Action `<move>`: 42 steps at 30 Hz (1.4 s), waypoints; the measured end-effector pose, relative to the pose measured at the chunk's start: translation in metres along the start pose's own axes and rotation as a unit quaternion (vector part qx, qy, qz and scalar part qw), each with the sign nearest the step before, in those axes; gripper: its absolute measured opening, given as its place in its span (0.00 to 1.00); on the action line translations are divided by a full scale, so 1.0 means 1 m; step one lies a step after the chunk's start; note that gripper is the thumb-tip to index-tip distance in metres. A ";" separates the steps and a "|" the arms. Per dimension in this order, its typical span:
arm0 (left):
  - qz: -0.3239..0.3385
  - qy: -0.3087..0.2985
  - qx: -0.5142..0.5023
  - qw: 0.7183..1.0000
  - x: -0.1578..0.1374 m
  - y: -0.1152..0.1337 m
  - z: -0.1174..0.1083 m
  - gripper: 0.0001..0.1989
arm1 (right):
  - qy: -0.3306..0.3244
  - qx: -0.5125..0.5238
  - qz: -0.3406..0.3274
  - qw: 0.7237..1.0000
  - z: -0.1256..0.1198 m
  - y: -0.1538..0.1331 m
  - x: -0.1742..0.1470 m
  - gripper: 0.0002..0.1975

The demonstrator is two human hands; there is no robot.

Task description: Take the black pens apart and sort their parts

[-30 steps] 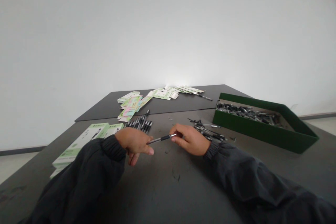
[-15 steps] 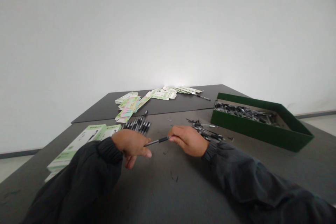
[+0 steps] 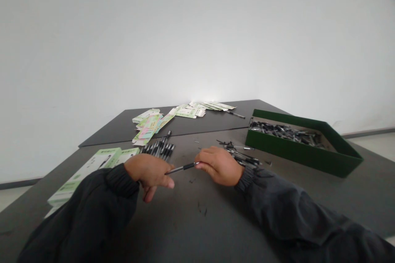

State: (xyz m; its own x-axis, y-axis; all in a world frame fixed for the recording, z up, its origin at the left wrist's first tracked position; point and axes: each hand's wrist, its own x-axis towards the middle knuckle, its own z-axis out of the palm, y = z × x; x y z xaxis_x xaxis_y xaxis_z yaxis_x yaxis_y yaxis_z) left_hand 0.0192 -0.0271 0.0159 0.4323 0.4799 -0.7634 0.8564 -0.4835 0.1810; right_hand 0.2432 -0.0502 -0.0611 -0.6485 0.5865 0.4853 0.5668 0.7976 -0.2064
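Note:
Between my two hands a pen (image 3: 182, 168) with a clear barrel and a black grip is held slantwise above the table. My left hand (image 3: 152, 174) is closed on its rear end, thumb pointing right. At the tip end, the fingers of my right hand (image 3: 218, 165) pinch together; whether a small part sits in them is hidden. Just beyond my left hand lies a row of capped black pens (image 3: 159, 148). Right behind my right hand is a loose pile of uncapped pens (image 3: 243, 157), with small black pieces (image 3: 225, 143) beside it.
A green box (image 3: 304, 157) full of pens stands at the right. Green-and-white pen boxes (image 3: 89, 170) are stacked at the left. Flattened cartons (image 3: 151, 125) lie along the back of the dark table (image 3: 191, 230), near a single pen (image 3: 236, 114). Small black scraps (image 3: 202, 208) lie in front.
The view has shifted slightly, so everything sits a little further left. Both hands keep nearly the same hold on the pen.

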 end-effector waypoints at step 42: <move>-0.013 0.001 0.027 1.000 0.003 0.009 0.001 0.21 | -0.037 -0.017 0.194 0.980 0.024 0.047 -0.004 0.20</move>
State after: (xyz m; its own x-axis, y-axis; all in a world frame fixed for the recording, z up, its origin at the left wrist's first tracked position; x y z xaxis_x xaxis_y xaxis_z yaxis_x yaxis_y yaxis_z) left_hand 0.0276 -0.0308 0.0141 0.4113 0.4932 -0.7665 0.8506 -0.5098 0.1284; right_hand 0.2603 -0.0118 -0.0937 -0.4155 0.8544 0.3120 0.7935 0.5082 -0.3348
